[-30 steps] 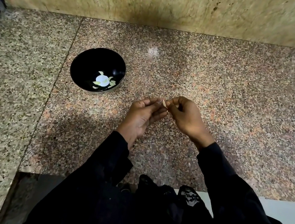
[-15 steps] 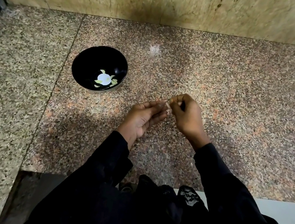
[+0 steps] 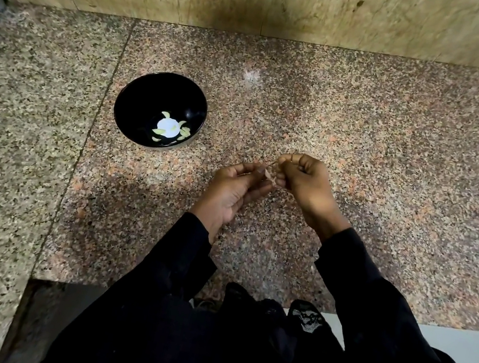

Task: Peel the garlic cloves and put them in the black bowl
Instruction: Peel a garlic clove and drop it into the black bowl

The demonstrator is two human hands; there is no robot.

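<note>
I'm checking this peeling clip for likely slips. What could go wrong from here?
The garlic clove is pinched only at the fingertips of the left hand and right hand, above bare counter, so it may slip and drop. The black bowl sits off to the left, so loose skin may land on the counter.

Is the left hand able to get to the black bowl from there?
Probably yes. The left hand is the hand nearer the black bowl, with only bare counter between them, though it pinches a garlic clove.
</note>
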